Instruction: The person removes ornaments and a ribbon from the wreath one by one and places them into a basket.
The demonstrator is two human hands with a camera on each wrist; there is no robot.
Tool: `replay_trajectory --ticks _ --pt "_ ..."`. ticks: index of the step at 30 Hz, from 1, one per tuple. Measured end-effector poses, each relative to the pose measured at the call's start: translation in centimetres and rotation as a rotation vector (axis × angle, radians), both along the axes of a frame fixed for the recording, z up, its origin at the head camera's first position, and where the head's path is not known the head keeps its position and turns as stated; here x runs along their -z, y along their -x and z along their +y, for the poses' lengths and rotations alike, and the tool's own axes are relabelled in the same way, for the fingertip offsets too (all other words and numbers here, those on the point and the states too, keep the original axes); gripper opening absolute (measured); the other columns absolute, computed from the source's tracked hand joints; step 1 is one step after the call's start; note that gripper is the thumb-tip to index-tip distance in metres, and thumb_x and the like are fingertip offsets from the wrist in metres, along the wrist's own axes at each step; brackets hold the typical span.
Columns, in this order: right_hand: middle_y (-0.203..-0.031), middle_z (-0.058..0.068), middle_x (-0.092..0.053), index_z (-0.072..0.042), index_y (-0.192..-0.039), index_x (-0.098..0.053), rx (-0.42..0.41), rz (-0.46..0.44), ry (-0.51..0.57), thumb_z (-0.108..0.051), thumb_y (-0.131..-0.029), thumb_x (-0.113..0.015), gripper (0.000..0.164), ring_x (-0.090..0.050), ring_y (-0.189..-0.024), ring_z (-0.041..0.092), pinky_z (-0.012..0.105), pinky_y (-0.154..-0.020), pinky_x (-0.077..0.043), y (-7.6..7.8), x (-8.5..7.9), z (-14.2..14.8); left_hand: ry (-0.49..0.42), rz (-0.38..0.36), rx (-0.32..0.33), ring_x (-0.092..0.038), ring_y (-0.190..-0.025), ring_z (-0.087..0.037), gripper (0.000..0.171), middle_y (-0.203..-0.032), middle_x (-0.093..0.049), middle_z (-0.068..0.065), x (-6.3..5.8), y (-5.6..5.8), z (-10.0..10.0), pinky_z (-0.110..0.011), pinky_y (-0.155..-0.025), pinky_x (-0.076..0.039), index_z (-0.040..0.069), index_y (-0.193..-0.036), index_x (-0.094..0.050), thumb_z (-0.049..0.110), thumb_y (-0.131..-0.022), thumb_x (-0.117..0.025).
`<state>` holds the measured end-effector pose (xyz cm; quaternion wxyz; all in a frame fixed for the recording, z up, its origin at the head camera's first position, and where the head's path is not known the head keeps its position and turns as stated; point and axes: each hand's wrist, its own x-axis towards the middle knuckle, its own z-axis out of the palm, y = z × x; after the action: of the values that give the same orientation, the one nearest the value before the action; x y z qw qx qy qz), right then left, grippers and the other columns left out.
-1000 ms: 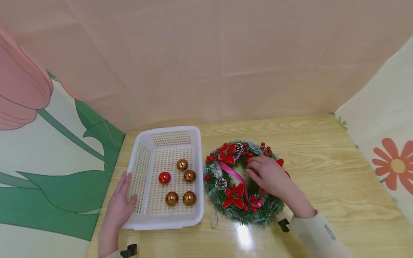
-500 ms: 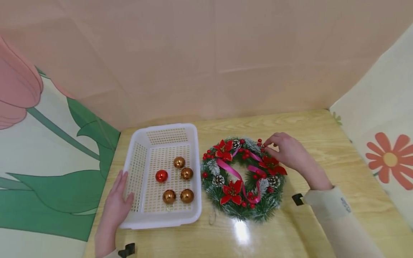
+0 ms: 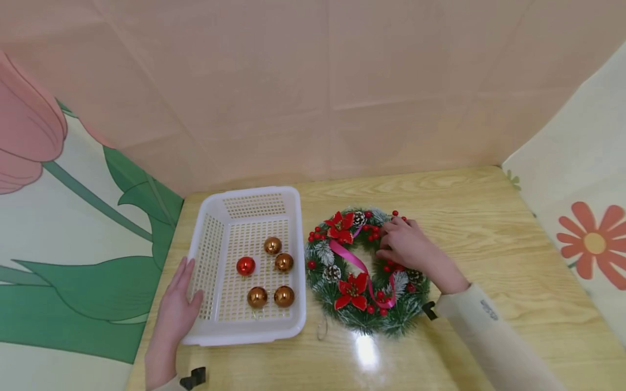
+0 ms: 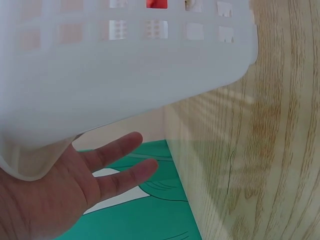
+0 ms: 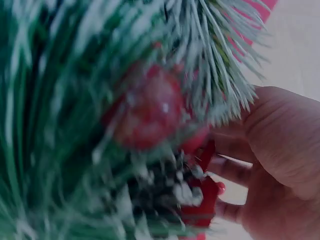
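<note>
My left hand [image 3: 175, 312] rests against the left side of a white plastic basket [image 3: 299, 228], fingers straight. In the left wrist view, the palm lies by the basket's rim. Inside are one red ornament ball [image 3: 245, 266] and several copper-coloured balls [image 3: 257, 297]. To the right lies a green Christmas wreath [image 3: 337, 315] with red poinsettias [image 3: 351, 291], berries, pine cones [image 3: 332, 272] and a loosely wound pink ribbon [image 3: 349, 256]. My right hand [image 3: 407, 247] bends over the wreath's upper right, covering a poinsettia. Its fingertips are hidden, so any grip is unclear.
A thin loop of string [image 3: 322, 329] lies on the wooden table [image 3: 469, 217] between basket and wreath. Behind the table rises a pinkish-brown cloth wall [image 3: 391, 108]. Panels with painted flowers stand at left and right.
My right hand lifts from the wreath's centre to the berries at its upper right, then comes back left and down over the right-hand poinsettia. The left hand stays at the basket.
</note>
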<state>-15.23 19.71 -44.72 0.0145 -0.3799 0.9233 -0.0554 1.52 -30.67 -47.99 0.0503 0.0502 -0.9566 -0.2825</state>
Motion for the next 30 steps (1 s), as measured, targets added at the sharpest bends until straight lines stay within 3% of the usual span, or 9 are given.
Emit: replay_trajectory --ticks 4,9,16,22,30 --pt "-0.101 0.004 -0.066 -0.023 -0.072 -0.076 0.002 -0.017 -0.008 -0.029 -0.086 -0.084 0.017 -0.054 -0.096 0.031 0.061 -0.079 -0.049 0.0 0.5 0.0 0.006 0.007 -0.003 -0.031 -0.141 -0.056 0.077 -0.166 -0.021 -0.024 0.0 0.1 0.0 -0.070 -0.108 -0.033 0.001 -0.160 -0.028 -0.002 -0.093 -0.065" --pt "-0.105 0.008 -0.070 -0.018 -0.072 -0.077 -0.022 0.030 0.023 -0.018 -0.083 -0.087 0.014 -0.057 -0.095 0.031 0.058 -0.076 -0.053 0.2 0.7 0.3 -0.001 0.013 -0.005 -0.031 -0.141 -0.056 0.076 -0.167 -0.020 -0.022 0.0 0.1 0.0 -0.070 -0.107 -0.033 0.001 -0.160 -0.029 -0.001 -0.094 -0.065" --pt "-0.099 0.010 -0.074 -0.013 -0.077 -0.074 -0.006 0.109 0.190 -0.006 -0.082 -0.084 0.012 -0.062 -0.086 0.032 0.056 -0.077 -0.054 0.1 0.8 1.6 0.000 -0.008 -0.011 -0.030 -0.141 -0.057 0.076 -0.168 -0.017 -0.021 0.0 -0.1 0.1 -0.071 -0.107 -0.032 0.001 -0.161 -0.027 0.000 -0.094 -0.064" --pt "-0.084 -0.006 -0.065 -0.021 -0.075 -0.067 -0.015 -0.055 0.220 -0.009 -0.091 -0.077 0.022 -0.060 -0.074 0.016 0.040 -0.066 -0.052 -0.3 -0.7 3.2 0.023 0.020 -0.018 -0.033 -0.140 -0.056 0.074 -0.167 -0.021 -0.022 0.2 -0.3 0.0 -0.070 -0.107 -0.034 -0.001 -0.159 -0.031 -0.002 -0.093 -0.064" --pt "-0.092 -0.008 -0.069 -0.023 -0.084 -0.073 0.042 -0.143 0.199 -0.011 -0.093 -0.075 0.015 -0.066 -0.081 0.015 0.044 -0.073 -0.056 -1.5 -3.4 5.1 0.024 0.042 -0.015 -0.034 -0.140 -0.055 0.070 -0.167 -0.023 -0.021 0.4 -0.2 0.0 -0.070 -0.106 -0.035 -0.003 -0.157 -0.034 0.000 -0.094 -0.063"
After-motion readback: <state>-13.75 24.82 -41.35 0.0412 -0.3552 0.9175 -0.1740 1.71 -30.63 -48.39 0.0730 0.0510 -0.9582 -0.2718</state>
